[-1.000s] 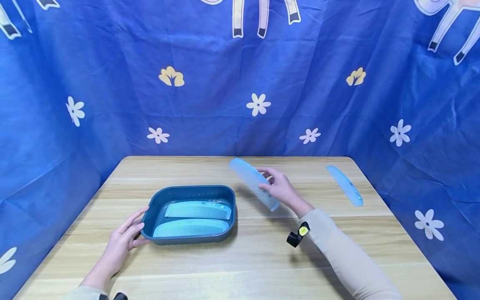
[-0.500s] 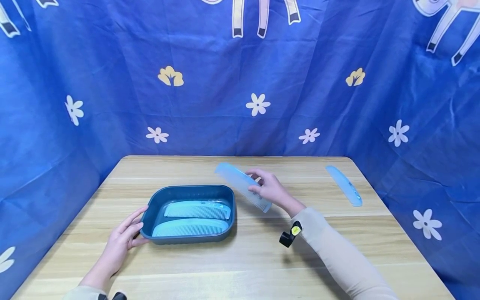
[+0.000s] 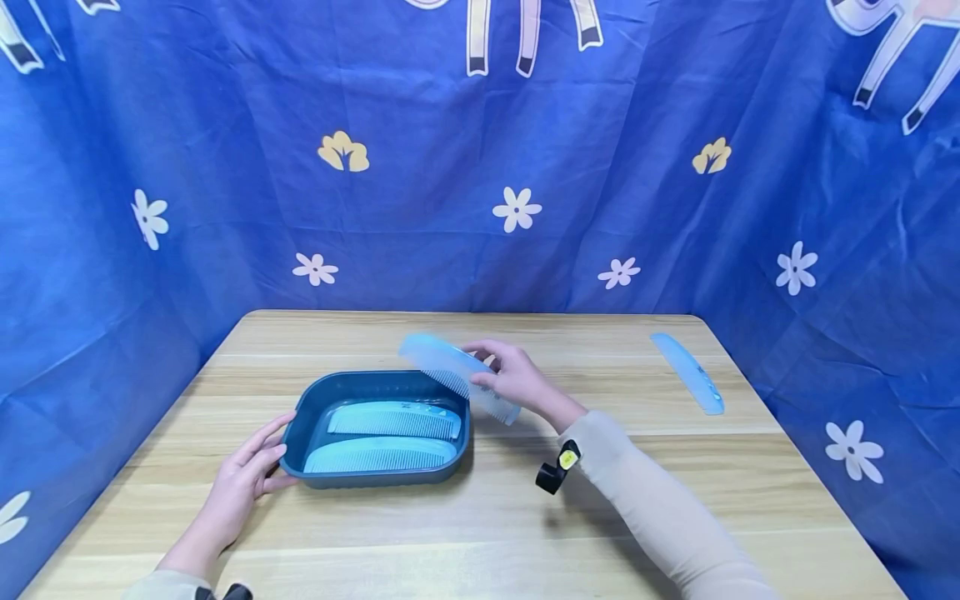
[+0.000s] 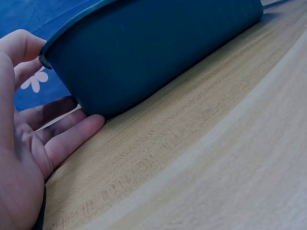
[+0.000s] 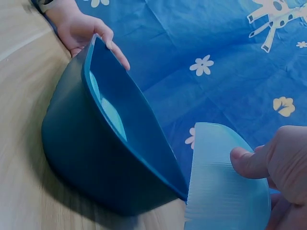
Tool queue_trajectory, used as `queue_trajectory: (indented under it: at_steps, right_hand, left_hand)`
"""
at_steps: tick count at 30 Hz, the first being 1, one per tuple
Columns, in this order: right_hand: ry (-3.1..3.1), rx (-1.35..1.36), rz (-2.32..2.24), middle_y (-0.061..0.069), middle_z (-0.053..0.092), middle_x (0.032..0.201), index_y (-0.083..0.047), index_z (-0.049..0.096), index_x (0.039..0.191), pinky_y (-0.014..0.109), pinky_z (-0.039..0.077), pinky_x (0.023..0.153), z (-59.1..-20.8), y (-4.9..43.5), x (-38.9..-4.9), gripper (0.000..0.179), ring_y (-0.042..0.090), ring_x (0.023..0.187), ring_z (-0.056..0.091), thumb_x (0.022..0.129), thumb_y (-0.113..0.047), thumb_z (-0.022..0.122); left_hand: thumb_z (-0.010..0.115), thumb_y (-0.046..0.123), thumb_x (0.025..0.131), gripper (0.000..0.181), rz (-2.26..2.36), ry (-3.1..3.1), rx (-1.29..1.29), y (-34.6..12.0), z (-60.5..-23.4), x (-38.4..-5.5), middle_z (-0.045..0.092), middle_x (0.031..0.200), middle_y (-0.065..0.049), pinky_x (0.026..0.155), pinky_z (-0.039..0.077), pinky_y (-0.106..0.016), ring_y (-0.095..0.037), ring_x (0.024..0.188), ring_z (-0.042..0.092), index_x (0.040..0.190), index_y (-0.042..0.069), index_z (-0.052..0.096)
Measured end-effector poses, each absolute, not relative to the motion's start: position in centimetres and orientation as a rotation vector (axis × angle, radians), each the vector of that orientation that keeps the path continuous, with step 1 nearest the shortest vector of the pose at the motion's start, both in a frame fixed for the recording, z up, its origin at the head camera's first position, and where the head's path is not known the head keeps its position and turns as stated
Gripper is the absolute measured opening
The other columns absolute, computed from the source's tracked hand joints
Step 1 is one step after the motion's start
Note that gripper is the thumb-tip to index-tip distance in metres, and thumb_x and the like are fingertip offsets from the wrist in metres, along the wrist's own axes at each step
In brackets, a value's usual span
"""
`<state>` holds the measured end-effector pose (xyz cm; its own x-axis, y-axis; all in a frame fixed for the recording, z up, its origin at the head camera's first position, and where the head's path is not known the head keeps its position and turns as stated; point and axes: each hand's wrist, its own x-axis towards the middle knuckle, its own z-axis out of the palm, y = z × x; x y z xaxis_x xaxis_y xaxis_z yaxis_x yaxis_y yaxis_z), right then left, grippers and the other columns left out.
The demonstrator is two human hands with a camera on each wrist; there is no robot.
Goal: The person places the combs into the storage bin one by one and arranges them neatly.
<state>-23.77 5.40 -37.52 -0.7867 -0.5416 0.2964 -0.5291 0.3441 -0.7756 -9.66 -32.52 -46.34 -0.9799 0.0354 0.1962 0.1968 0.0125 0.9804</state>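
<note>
In the head view my right hand [image 3: 513, 377] pinches a translucent light-blue comb [image 3: 441, 360] near its right end. The comb is tilted, its far end over the back right rim of a dark teal basin [image 3: 382, 479], teeth facing down-left. The right wrist view shows the thumb [image 5: 249, 164] on the comb's face, other fingers behind it. Two more blue combs, a rear comb [image 3: 395, 417] and a front comb [image 3: 381, 455], lie side by side inside the basin. My left hand [image 3: 238, 487] rests against the basin's left end, fingers spread at its rim and base.
Another blue comb [image 3: 688, 372] lies at the right of the wooden table [image 3: 480, 542]. Blue curtains [image 3: 420, 183] with white flowers stand behind and on both sides. A black wrist camera mount [image 3: 558, 468] sticks out from the right sleeve.
My right hand has moved left with the comb, from beside the basin until the comb overlaps the basin's back right rim. The left hand and basin stay in place.
</note>
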Motion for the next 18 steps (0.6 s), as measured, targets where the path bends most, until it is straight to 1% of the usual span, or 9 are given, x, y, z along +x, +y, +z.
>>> queue_trajectory:
  at_steps: [4,9,13,18]
  right_hand:
    - [2.543,-1.027,-1.485,0.006,0.062,0.099,-0.008,0.059,0.123,0.026,0.05,0.055,-37.5,4.5,-23.6,0.04,0.015,0.063,0.056,0.084,-0.004,0.068]
    - [2.54,-1.046,-1.429,0.004,0.062,0.101,-0.011,0.059,0.124,0.024,0.051,0.059,-37.5,3.4,-23.4,0.041,0.013,0.066,0.057,0.084,-0.007,0.068]
    - [2.533,-1.082,-1.404,0.004,0.061,0.103,-0.009,0.058,0.124,0.024,0.051,0.061,-37.4,2.4,-23.2,0.041,0.013,0.066,0.056,0.085,-0.007,0.068]
    - [2.544,-1.069,-1.374,0.004,0.062,0.104,-0.01,0.059,0.124,0.021,0.05,0.062,-37.6,1.2,-23.1,0.04,0.01,0.066,0.056,0.085,-0.007,0.067]
  left_hand:
    - [0.04,0.011,0.1,0.046,-2.112,-2.155,-0.245,-32.5,-46.3,-9.7,0.051,0.126,0.009,0.072,0.056,-0.035,-0.005,0.11,0.055,0.145,0.005,0.03]
    - [0.04,0.012,0.1,0.046,-2.108,-2.167,-0.241,-32.5,-46.3,-9.7,0.051,0.126,0.01,0.072,0.056,-0.035,-0.004,0.11,0.055,0.145,0.005,0.029]
    - [0.04,0.011,0.1,0.046,-2.109,-2.16,-0.244,-32.6,-46.3,-9.8,0.051,0.127,0.01,0.071,0.056,-0.035,-0.004,0.11,0.055,0.145,0.004,0.029]
    - [0.04,0.011,0.1,0.046,-2.121,-2.152,-0.253,-32.7,-46.4,-9.7,0.052,0.125,0.008,0.072,0.056,-0.035,-0.005,0.109,0.055,0.145,0.005,0.029]
